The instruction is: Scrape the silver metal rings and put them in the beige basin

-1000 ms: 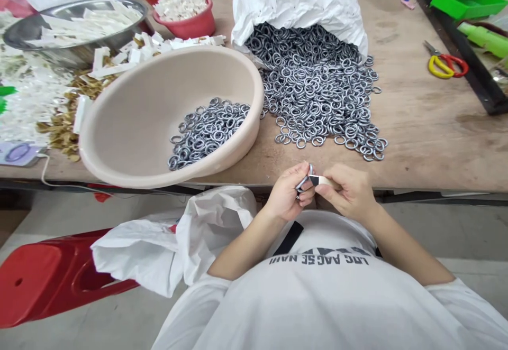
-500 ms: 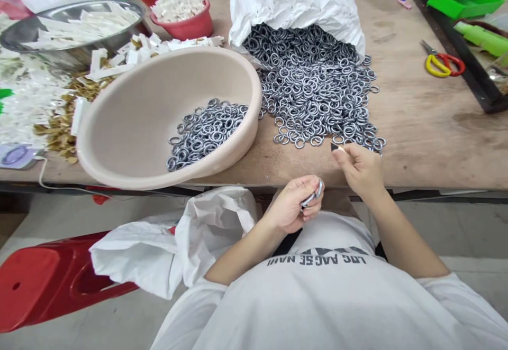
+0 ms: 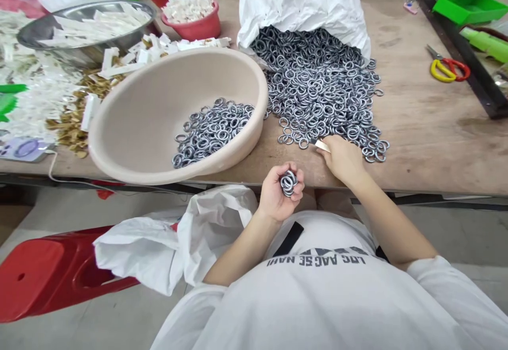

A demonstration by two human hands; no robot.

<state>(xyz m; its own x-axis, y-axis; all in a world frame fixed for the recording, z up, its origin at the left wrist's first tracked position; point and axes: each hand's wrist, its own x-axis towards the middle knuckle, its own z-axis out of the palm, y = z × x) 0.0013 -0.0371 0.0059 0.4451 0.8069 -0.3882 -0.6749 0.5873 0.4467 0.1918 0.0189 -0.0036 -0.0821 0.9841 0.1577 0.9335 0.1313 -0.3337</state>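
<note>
My left hand (image 3: 274, 195) is palm up above the table's front edge, its fingers curled round several grey metallic-looking rings (image 3: 288, 183). My right hand (image 3: 342, 158) grips a small white-handled tool with a dark, blade-like tip (image 3: 322, 145); its exact kind is unclear. The tip points left at the near edge of a large pile of loose grey rings (image 3: 317, 91), which spills from a white sack (image 3: 301, 1). Left of the pile stands a wide beige basin (image 3: 130, 122), with more grey rings (image 3: 216, 128) gathered on its right side.
Scissors (image 3: 448, 70) with yellow and red handles lie at right, beside a dark metal frame (image 3: 456, 48) and green trays (image 3: 470, 9). White and brown pieces crowd the left around a metal bowl (image 3: 85, 48) and red bowl (image 3: 198, 28). A red stool (image 3: 32, 276) stands below.
My left hand has turned palm up, showing the rings in it, and moved left. My right hand has moved left with the tool, now by the pile's lower left edge. The view has shifted slightly.
</note>
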